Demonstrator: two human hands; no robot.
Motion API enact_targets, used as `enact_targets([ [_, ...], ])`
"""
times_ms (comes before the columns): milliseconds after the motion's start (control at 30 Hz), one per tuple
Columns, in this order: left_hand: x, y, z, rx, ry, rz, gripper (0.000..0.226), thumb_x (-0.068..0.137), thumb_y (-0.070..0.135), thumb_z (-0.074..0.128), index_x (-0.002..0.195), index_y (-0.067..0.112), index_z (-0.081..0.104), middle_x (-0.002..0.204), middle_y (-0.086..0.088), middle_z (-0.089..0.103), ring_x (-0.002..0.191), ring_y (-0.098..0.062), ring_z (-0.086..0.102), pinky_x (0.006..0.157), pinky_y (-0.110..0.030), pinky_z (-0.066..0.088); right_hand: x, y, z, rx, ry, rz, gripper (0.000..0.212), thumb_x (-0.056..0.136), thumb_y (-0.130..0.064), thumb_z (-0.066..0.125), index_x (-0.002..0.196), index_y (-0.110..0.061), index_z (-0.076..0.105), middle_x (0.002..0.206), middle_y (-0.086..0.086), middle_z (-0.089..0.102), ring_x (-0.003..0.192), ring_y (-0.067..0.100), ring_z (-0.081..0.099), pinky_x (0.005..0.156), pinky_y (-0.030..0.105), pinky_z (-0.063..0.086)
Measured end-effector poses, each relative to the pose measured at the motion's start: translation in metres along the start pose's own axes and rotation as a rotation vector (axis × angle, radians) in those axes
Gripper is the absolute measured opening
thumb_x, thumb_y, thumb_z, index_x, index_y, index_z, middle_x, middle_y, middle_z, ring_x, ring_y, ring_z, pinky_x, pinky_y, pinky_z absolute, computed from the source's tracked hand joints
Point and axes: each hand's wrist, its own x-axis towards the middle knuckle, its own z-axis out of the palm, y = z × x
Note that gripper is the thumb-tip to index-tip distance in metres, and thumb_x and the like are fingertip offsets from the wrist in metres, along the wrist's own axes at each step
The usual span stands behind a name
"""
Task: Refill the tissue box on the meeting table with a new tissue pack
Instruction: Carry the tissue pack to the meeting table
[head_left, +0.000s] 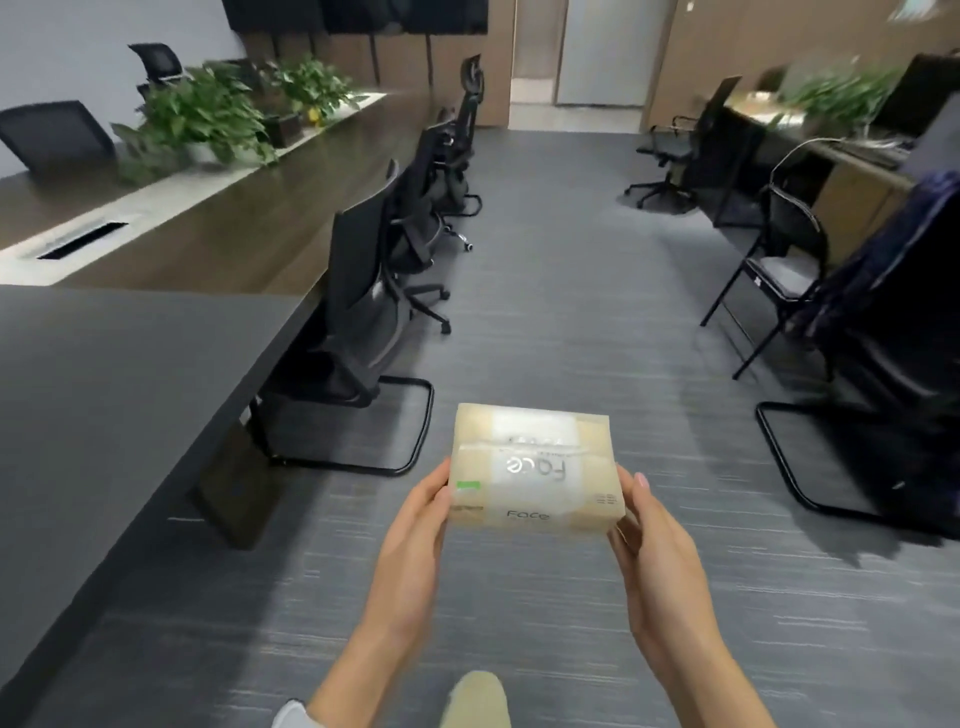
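A beige and white tissue pack (535, 470) marked "Face" floats level over the grey carpet, low in the middle of the head view. My left hand (415, 540) grips its left end and my right hand (654, 545) grips its right end, fingers wrapped under it. The long wooden meeting table (218, 228) runs along the left, away from me. No tissue box shows on it from here.
A dark table (104, 395) fills the near left. Black office chairs (363, 291) line the table's right side. Potted plants (208, 114) stand on its far part. More chairs (789, 270) and desks stand at the right. A carpeted aisle (561, 270) leads to a doorway.
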Motion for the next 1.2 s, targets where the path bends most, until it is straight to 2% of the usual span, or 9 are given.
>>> enact_targets([
  [200,0.201,0.033,0.05,0.035,-0.06,0.007,0.034,0.095,0.017,0.044,0.125,0.02,0.059,0.131,0.008,0.062,0.124,-0.003,0.052,0.113,-0.034,0.033,0.182,-0.069,0.039,0.01,0.065,-0.018,0.034,0.097,-0.033,0.039,0.096,-0.029,0.073,0.092,-0.022,0.075,0.095,-0.01,0.064,0.09,0.02,0.041],
  [400,0.374,0.045,0.099,0.043,-0.083,-0.011,0.031,0.096,0.017,0.042,0.118,0.029,0.061,0.131,0.011,0.062,0.122,0.001,0.053,0.108,-0.027,0.037,0.353,-0.113,0.062,0.027,0.078,-0.023,0.034,0.097,-0.031,0.038,0.094,-0.028,0.072,0.09,-0.02,0.076,0.09,-0.01,0.065,0.082,0.02,0.044],
  [567,0.534,0.036,0.142,0.047,-0.059,-0.015,0.034,0.097,0.019,0.04,0.127,0.022,0.057,0.132,0.01,0.061,0.125,-0.001,0.051,0.112,-0.031,0.034,0.517,-0.133,0.078,0.026,0.067,-0.043,0.036,0.097,-0.028,0.038,0.093,-0.026,0.073,0.095,-0.017,0.076,0.095,-0.007,0.065,0.087,0.022,0.043],
  [767,0.733,0.06,0.199,0.075,0.005,0.018,0.031,0.097,0.019,0.042,0.122,0.026,0.06,0.132,0.011,0.061,0.125,-0.002,0.051,0.113,-0.033,0.033,0.721,-0.194,0.11,-0.025,-0.002,-0.036,0.037,0.098,-0.028,0.036,0.096,-0.029,0.073,0.101,-0.017,0.074,0.101,-0.007,0.063,0.09,0.02,0.041],
  [867,0.826,0.08,0.217,0.06,0.024,0.025,0.03,0.096,0.016,0.043,0.116,0.028,0.062,0.13,0.01,0.062,0.124,-0.002,0.052,0.111,-0.032,0.035,0.817,-0.224,0.133,-0.018,-0.032,-0.018,0.038,0.099,-0.028,0.035,0.1,-0.025,0.073,0.101,-0.014,0.075,0.102,-0.005,0.064,0.092,0.021,0.041],
  [967,0.913,0.088,0.231,0.043,0.048,0.014,0.029,0.095,0.017,0.045,0.112,0.031,0.064,0.125,0.012,0.066,0.121,-0.001,0.055,0.106,-0.029,0.038,0.905,-0.24,0.155,-0.012,-0.05,-0.004,0.038,0.098,-0.028,0.035,0.11,-0.019,0.07,0.112,-0.006,0.072,0.111,0.004,0.062,0.103,0.027,0.04],
  [1033,0.98,0.089,0.238,0.024,0.062,0.001,0.028,0.095,0.017,0.046,0.111,0.029,0.065,0.122,0.012,0.068,0.118,-0.002,0.058,0.101,-0.027,0.041,0.97,-0.246,0.172,-0.026,-0.058,0.007,0.039,0.098,-0.029,0.034,0.112,-0.02,0.069,0.115,-0.006,0.071,0.114,0.005,0.06,0.104,0.028,0.039],
  [1067,1.015,0.091,0.24,0.023,0.063,-0.001,0.028,0.095,0.017,0.046,0.111,0.028,0.066,0.121,0.011,0.068,0.117,-0.003,0.059,0.1,-0.027,0.042,1.003,-0.25,0.182,-0.032,-0.063,0.005,0.039,0.098,-0.029,0.034,0.111,-0.02,0.07,0.114,-0.007,0.071,0.114,0.004,0.06,0.102,0.026,0.039],
  [1200,1.161,0.103,0.248,0.042,0.054,0.014,0.028,0.095,0.021,0.047,0.114,0.031,0.065,0.123,0.015,0.067,0.121,-0.003,0.056,0.111,-0.036,0.036,1.136,-0.273,0.23,-0.035,-0.038,-0.026,0.037,0.098,-0.026,0.035,0.11,-0.021,0.07,0.112,-0.007,0.072,0.109,0.001,0.062,0.084,0.018,0.044],
])
